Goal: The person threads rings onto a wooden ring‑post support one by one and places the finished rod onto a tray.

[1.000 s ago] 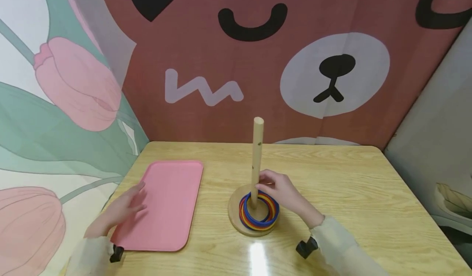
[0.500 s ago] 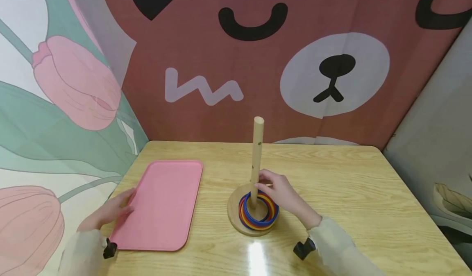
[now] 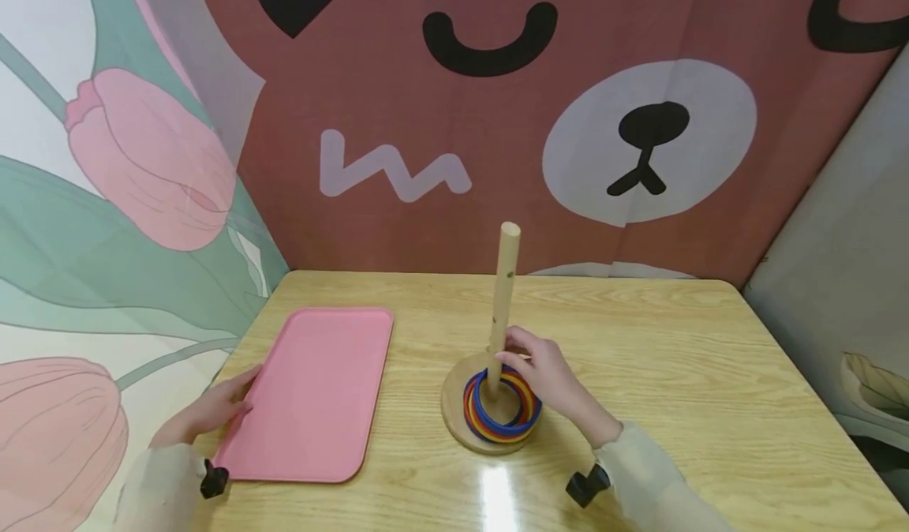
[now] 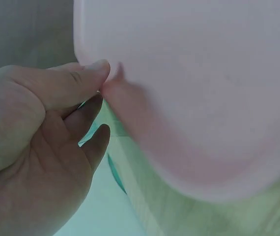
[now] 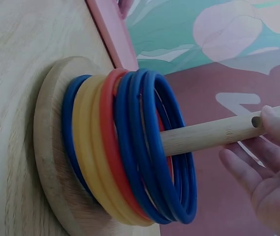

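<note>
My left hand [image 3: 209,410] pinches the left edge of a pink rectangular tray [image 3: 312,390]. In the left wrist view the thumb lies on the rim near a rounded corner, with other fingers below it. My right hand [image 3: 543,362] grips the upright post [image 3: 506,279] of a wooden ring-toss stand, just above its rings, and the post leans slightly right. Around the post, blue, red and yellow rings [image 5: 125,157] are stacked on the round base [image 3: 454,406]. In the right wrist view the thumb and fingers close round the post by a small dark hole.
Both things are on a light wood-grain table [image 3: 660,358], tray on the left, stand near the middle. Behind rises a wall cloth [image 3: 398,240] with a bear face. A flower-print cloth [image 3: 163,295] borders the left side.
My left hand has moved left from over the tray to its edge and now pinches it. The post has tilted a little to the right in my right hand.
</note>
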`<state>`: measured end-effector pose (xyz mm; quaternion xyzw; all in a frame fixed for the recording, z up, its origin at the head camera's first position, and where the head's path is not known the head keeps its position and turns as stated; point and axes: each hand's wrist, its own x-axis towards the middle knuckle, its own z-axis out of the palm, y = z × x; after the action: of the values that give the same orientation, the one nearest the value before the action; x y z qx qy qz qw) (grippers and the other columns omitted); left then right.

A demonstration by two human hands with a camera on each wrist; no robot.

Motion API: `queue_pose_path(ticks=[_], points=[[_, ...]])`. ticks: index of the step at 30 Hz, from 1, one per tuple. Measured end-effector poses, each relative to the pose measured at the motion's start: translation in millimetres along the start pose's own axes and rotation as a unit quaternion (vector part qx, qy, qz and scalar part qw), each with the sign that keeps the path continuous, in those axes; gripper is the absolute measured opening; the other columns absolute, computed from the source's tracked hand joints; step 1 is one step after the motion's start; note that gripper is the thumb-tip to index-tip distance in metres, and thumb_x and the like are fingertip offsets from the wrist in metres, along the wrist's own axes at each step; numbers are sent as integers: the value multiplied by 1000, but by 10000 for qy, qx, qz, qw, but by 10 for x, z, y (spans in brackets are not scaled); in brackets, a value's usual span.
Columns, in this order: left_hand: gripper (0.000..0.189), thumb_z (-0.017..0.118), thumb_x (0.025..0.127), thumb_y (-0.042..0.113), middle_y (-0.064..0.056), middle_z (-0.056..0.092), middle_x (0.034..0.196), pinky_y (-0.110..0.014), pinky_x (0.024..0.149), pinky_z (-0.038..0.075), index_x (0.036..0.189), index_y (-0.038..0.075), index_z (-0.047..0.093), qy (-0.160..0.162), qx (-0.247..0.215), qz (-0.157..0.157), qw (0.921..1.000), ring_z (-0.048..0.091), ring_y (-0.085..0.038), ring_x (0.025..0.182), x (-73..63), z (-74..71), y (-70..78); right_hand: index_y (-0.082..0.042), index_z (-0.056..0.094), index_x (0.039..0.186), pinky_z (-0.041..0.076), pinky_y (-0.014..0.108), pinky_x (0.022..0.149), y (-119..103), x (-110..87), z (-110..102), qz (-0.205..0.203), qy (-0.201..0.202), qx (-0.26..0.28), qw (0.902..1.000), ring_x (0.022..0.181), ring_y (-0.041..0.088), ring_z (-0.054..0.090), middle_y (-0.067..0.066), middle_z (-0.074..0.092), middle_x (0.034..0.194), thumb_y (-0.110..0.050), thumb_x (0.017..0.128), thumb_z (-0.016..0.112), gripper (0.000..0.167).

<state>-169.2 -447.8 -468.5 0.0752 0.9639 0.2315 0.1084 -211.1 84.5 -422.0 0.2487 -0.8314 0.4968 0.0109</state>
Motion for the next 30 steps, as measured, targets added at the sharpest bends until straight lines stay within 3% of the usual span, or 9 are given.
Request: queue_pose_path(ticks=[6, 13, 20, 30], points=[[64, 64, 86, 3, -41, 38, 140, -71, 100, 33, 141, -14, 36, -176, -150, 166, 9996, 33, -61, 129, -36, -21, 86, -4, 64, 114, 61, 32, 80, -21, -35, -141, -27, 308, 116, 9995, 99, 30, 70, 14, 73, 104, -14, 96, 59, 22], [66, 70, 85, 19, -43, 38, 139, -59, 98, 43, 138, -12, 44, -85, 165, 824, 9964, 40, -59, 126, 10, 81, 301, -1, 63, 114, 61, 28, 75, -40, -46, -300, 25, 420, 220, 9989, 97, 32, 70, 19, 71, 105, -12, 97, 57, 21], [71, 72, 85, 27, -43, 35, 142, -67, 100, 38, 141, -7, 44, -449, 174, 959, 9942, 44, -58, 125, 164, 249, 727, 0, 62, 115, 61, 27, 76, -100, -58, -425, 100, 461, 321, 9984, 100, 33, 69, 19, 70, 108, -14, 98, 55, 23], [74, 75, 80, 26, -37, 46, 138, -68, 109, 28, 137, -12, 45, -533, 390, 1585, 9852, 41, -54, 131, 328, 541, 1367, 0, 62, 117, 61, 27, 75, -208, -40, -476, 105, 544, 328, 9979, 100, 34, 69, 21, 71, 109, -9, 96, 57, 23]])
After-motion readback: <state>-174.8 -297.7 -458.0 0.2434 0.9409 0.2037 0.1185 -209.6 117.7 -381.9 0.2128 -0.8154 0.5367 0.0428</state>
